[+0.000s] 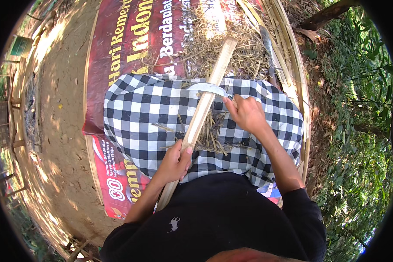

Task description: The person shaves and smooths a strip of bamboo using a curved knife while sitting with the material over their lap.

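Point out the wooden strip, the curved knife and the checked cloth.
Wooden strip (197, 123): head view, middle of its length.
Curved knife (208, 87): head view, on its blade.
Checked cloth (157, 114): head view, its left part.

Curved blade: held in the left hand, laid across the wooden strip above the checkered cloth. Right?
Wrong hand: the head view shows the right hand, not the left hand, holding the curved blade, laid across the wooden strip above the checkered cloth.

Pale cream along the wooden strip (200, 118); silver-grey on the curved blade (197, 87); black, grey and white checks across the cloth (131, 109); black on the shirt (249, 218), with a pale grey emblem (174, 224); red, yellow and white on the banner (101, 65); straw-tan among the shavings (249, 52).
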Available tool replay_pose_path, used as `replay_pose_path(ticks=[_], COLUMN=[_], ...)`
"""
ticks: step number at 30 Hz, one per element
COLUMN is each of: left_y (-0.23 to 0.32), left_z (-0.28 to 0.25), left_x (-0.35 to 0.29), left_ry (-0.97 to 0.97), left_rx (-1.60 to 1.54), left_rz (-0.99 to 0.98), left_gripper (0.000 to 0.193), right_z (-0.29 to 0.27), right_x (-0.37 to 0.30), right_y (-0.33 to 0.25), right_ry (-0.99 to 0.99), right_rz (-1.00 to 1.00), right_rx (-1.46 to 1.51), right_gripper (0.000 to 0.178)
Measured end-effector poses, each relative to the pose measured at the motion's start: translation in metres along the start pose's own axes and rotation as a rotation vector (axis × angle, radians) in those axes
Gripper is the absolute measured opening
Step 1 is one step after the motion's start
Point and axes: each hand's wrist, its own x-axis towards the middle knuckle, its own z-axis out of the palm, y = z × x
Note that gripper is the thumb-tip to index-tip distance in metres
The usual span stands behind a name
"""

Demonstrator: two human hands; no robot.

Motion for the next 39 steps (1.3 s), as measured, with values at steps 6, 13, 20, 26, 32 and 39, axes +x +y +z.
replay_pose_path(ticks=[6,13,20,26,32,39], left_y=[-0.005,-0.010,-0.017,-0.004,-0.021,0.008], left_z=[0.002,0.004,0.005,0.003,0.005,-0.008], left_x=[0.004,-0.003,-0.007,-0.001,-0.015,0.008], left_ry=[0.017,-0.022,0.017,0.107,0.043,0.139], left_rx=[-0.004,0.020,0.123,0.153,0.408,0.079], left_rz=[-0.005,-0.024,-0.020,0.025,0.155,0.074], left_gripper=[0.025,0.026,0.025,0.026,0.025,0.026], right_z=[-0.004,-0.006,-0.007,0.012,0.015,-0.026], right_x=[0.021,0.038,0.043,0.038,0.070,0.062], right_y=[0.002,0.043,0.044,0.030,0.132,0.081], right_ry=[-0.055,0.013,-0.092,-0.039,0.043,0.135], right_rz=[0.092,0.128,0.151,0.000,0.207,0.391], right_rx=[0.014,-0.028,0.011,-0.012,-0.131,0.131], right_gripper=[0.059,0.064,0.062,0.056,0.057,0.070])
